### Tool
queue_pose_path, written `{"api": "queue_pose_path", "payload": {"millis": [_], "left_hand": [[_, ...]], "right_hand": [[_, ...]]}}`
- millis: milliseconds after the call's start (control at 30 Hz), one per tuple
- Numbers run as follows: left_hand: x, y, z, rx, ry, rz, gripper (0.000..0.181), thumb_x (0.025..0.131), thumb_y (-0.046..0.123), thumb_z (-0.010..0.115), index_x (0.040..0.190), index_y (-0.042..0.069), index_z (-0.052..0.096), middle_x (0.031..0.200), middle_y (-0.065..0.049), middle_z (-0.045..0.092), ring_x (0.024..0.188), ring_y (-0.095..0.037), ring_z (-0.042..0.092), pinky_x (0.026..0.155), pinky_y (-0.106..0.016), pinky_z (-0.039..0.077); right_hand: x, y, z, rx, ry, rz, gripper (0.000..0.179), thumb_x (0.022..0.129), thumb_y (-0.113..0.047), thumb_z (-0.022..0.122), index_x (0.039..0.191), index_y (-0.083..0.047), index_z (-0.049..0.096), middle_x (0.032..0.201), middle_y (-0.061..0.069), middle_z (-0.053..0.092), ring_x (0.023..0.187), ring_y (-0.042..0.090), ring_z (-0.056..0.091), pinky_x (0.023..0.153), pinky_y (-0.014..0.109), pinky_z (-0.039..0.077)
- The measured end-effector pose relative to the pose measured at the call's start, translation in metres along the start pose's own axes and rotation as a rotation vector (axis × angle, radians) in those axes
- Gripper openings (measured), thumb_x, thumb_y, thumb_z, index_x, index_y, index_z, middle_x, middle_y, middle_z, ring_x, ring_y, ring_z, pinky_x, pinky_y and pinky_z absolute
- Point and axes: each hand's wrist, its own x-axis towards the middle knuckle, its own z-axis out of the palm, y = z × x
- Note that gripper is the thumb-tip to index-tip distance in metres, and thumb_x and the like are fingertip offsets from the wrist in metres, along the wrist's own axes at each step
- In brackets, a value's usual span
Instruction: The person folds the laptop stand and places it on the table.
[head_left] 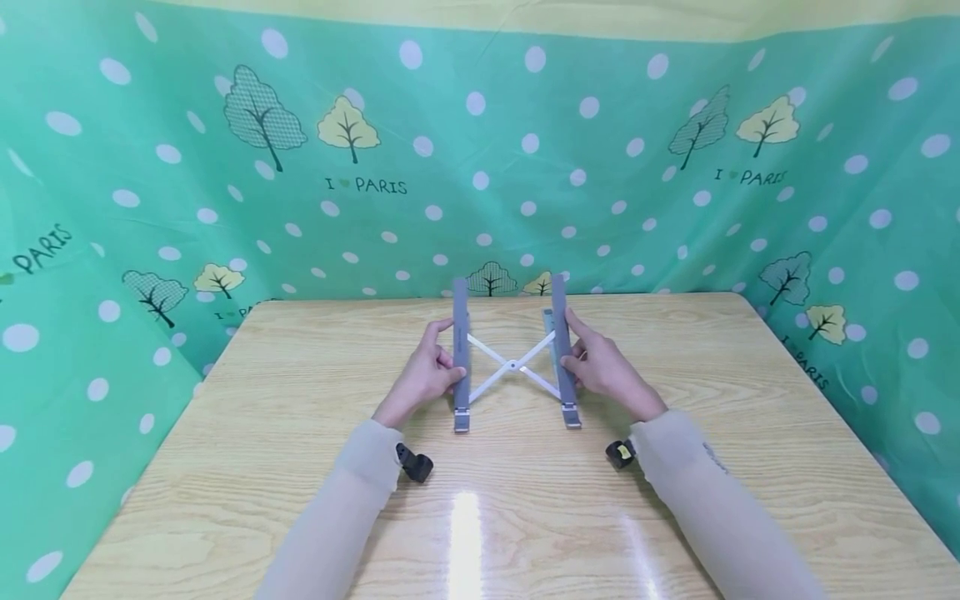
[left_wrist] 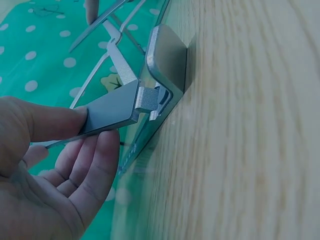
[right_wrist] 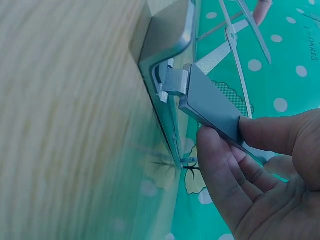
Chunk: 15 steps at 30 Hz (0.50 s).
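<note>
A grey folding laptop stand [head_left: 461, 333] rests on the table, its two long arms spread apart and joined by a silver X-shaped brace [head_left: 513, 365]. My left hand [head_left: 427, 373] pinches the left arm between thumb and fingers. On the other side my right hand [head_left: 603, 362] grips the right arm the same way. In the left wrist view the upper plate [left_wrist: 112, 107] is tilted up from its hinge, and the front lip [left_wrist: 170, 57] sits on the wood. The right wrist view shows a matching raised plate [right_wrist: 212, 102] and lip [right_wrist: 170, 35].
The wooden table [head_left: 262, 467] reaches back to a green dotted cloth [head_left: 480, 208] that hangs behind it and along both sides. Black wrist cameras, one on the left [head_left: 414, 462] and one on the right [head_left: 621, 453], sit at the sleeve cuffs.
</note>
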Motion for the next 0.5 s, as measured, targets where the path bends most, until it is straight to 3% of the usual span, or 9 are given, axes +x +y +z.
{"api": "queue_pose_path", "payload": {"millis": [500], "left_hand": [[-0.006,-0.007,-0.013,0.001,0.026,-0.009,0.087,0.080,-0.007,0.068,0.148,0.027,0.025,0.082,-0.013,0.057,0.064,-0.023,0.058,0.054,-0.034,0.055]], "right_hand": [[0.005,-0.008,0.010,0.009,-0.013,-0.029,0.085,0.092,-0.001,0.058,0.155,-0.024,0.005,0.087,0.014,0.056,0.071,0.027,0.060,0.059,0.037,0.057]]}}
